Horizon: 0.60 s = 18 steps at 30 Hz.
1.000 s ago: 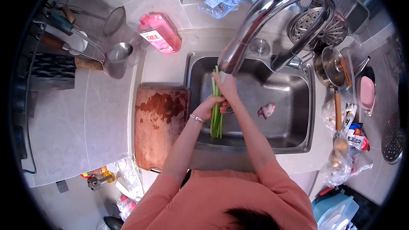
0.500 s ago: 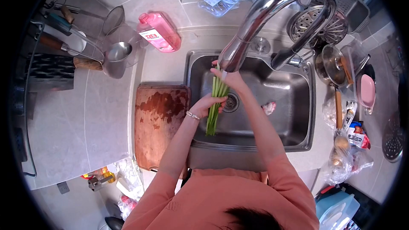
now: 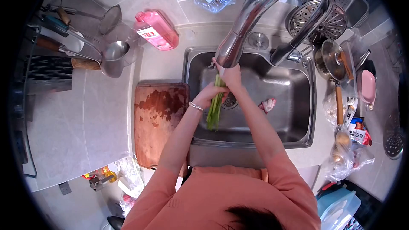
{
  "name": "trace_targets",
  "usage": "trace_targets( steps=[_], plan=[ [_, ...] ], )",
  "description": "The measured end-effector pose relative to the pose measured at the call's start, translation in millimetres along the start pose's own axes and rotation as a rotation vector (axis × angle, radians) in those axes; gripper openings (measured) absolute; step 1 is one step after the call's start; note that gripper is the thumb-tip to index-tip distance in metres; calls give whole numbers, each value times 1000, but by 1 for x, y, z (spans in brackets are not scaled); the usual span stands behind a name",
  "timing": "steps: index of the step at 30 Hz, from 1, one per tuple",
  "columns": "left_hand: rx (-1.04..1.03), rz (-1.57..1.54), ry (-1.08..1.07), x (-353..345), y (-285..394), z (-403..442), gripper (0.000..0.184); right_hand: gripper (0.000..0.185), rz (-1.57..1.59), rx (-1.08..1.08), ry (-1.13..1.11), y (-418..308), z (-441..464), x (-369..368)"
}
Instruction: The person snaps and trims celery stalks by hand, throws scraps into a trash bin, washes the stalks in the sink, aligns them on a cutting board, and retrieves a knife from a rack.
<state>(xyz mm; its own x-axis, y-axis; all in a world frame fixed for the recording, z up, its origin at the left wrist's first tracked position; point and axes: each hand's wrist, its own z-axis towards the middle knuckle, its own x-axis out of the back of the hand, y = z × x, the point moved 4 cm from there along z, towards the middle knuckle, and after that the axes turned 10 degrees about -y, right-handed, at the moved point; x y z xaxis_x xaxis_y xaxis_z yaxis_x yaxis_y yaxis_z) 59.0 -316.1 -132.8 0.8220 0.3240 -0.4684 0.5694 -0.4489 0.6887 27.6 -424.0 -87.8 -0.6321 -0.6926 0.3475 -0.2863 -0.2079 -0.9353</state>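
Note:
A bundle of long green stalks (image 3: 215, 113) hangs over the left part of the steel sink (image 3: 289, 138), slanting down toward the near side. My left hand (image 3: 208, 94) is closed around its middle, with the thumb across the stalks. Just above, my right hand (image 3: 230, 79) is closed on the upper end, under the chrome faucet's spray head (image 3: 230, 54). The spray head hides part of that hand and the top of the bundle. My two hands almost touch. Whether water is running I cannot make out.
Left of the sink lies a wet wooden cutting board (image 3: 159, 123). A pink detergent bottle (image 3: 158, 30) stands behind it. A small pink-and-white crumpled scrap (image 3: 267, 105) lies in the sink. To the right are a lidded pan (image 3: 333, 66) and plastic bags (image 3: 341, 162).
My left hand has slid up toward my right hand, and the stalks have shifted slightly upward. My right hand now sits further under the spray head.

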Motion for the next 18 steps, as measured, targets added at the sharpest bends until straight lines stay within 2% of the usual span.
trace_targets(
  steps=[3,5,7,9,12,13,14,15,18],
  plan=[
    [-77,-24,-37,-1,0,3,8,30,19,71,-159,40,19,-18],
    [-138,-54,-13,3,-3,5,14,38,196,161,-47,90,29,-42],
    [-190,-101,66,10,0,5,22,46,314,187,49,89,25,-41],
    [-252,-254,38,24,-4,9,29,53,377,134,125,58,-19,-24],
    [-292,-418,-16,27,-4,5,31,56,401,-145,-134,69,-45,-36],
    [-300,-461,-35,25,-2,4,31,55,325,-124,-97,66,-50,-33],
    [-405,-367,-33,23,3,4,31,54,250,-103,-61,62,-55,-33],
    [-430,-314,42,26,0,6,30,53,177,-81,-26,57,-57,-32],
    [-489,-235,228,28,-11,14,29,52,21,-238,-43,42,-56,-31]
  ],
)
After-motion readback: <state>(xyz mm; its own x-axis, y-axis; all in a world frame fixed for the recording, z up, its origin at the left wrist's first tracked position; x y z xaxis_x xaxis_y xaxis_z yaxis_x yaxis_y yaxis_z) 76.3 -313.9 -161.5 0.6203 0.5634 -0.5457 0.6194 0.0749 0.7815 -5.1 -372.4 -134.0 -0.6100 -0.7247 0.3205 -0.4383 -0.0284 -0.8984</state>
